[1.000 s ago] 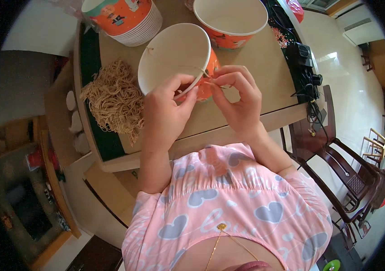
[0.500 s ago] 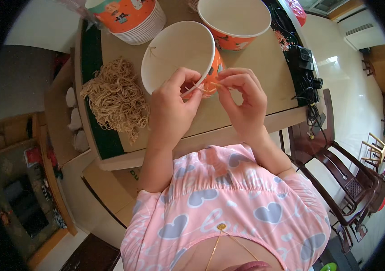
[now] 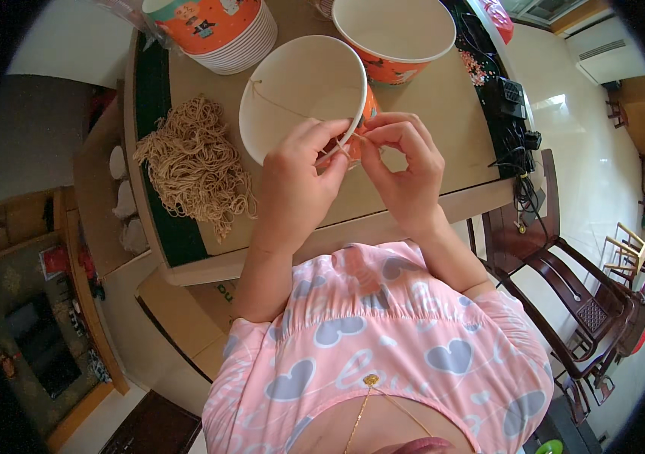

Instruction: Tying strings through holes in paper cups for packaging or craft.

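Observation:
A white-lined orange paper bucket [image 3: 292, 59] is tilted towards me on the table. A thin tan string [image 3: 286, 109] is attached near its far left rim and crosses the opening to its near right rim. My left hand [image 3: 300, 174] is at that rim, thumb and fingers pinching the string. Just right of it, outside the bucket, my right hand [image 3: 407, 160] pinches the string's end between thumb and index finger. The fingertips almost meet, and a short piece of string shows between them. A loose heap of tan strings [image 3: 194, 163] lies left of the bucket.
Behind stand another orange bucket [image 3: 394, 32] and a nested stack of buckets [image 3: 233, 39]. Black adapters and cables [image 3: 511, 102] line the table's right edge, beside small pink bits [image 3: 475, 68]. A dark wooden chair [image 3: 564, 280] is at the right.
The bucket has shifted slightly right. The string across its opening now shows as a straighter line. My hands have drawn a little closer together, still pinching the string.

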`<action>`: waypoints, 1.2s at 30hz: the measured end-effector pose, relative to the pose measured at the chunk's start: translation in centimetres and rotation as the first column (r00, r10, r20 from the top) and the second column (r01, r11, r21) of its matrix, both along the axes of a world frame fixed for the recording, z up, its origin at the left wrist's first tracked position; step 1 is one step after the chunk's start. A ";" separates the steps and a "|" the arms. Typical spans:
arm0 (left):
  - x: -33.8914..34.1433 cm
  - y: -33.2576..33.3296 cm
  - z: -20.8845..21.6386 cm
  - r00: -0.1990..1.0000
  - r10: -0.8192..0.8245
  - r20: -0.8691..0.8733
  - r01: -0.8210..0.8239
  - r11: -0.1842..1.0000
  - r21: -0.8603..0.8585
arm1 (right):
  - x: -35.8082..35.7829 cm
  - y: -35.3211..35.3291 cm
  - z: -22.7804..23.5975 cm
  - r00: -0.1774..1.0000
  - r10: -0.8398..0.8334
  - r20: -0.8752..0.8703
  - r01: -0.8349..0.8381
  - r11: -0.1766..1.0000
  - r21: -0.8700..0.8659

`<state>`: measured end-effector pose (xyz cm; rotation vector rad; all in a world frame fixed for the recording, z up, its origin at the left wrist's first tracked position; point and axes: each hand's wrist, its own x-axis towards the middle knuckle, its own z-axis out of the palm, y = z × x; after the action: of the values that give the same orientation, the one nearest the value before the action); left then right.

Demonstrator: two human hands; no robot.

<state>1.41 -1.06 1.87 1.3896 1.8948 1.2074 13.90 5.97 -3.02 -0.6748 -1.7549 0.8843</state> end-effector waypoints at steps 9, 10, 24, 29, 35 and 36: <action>-0.4 0.0 -1.2 0.983 -0.168 0.072 0.168 0.986 0.006 | 0.9 -0.1 -1.1 0.998 -0.009 0.067 0.011 1.000 -0.029; -0.5 0.0 -1.5 0.967 -0.219 0.129 0.219 0.976 0.020 | 1.3 -0.1 -1.8 0.999 0.020 0.039 -0.016 0.995 -0.100; 0.3 0.7 -2.8 0.980 -0.201 0.006 0.201 0.977 -0.067 | 3.0 -1.1 -3.2 0.980 0.137 -0.145 -0.190 0.860 -0.474; 0.2 0.7 -2.9 0.994 -0.109 -0.017 0.107 0.991 -0.075 | 3.0 -0.2 -2.9 0.998 0.005 -0.069 -0.027 0.949 -0.315; -0.1 0.8 -2.7 0.999 -0.033 -0.026 0.032 0.999 -0.034 | 2.2 2.2 1.9 0.964 0.112 0.242 -0.117 0.993 0.003; -0.1 0.8 -2.8 0.999 -0.032 -0.025 0.031 0.999 -0.030 | 2.0 2.4 2.4 0.931 0.195 0.308 -0.185 0.981 -0.061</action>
<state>1.27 -0.27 -0.90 1.4201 1.8941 1.1469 15.89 8.34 -0.57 -0.7027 -2.1233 0.9777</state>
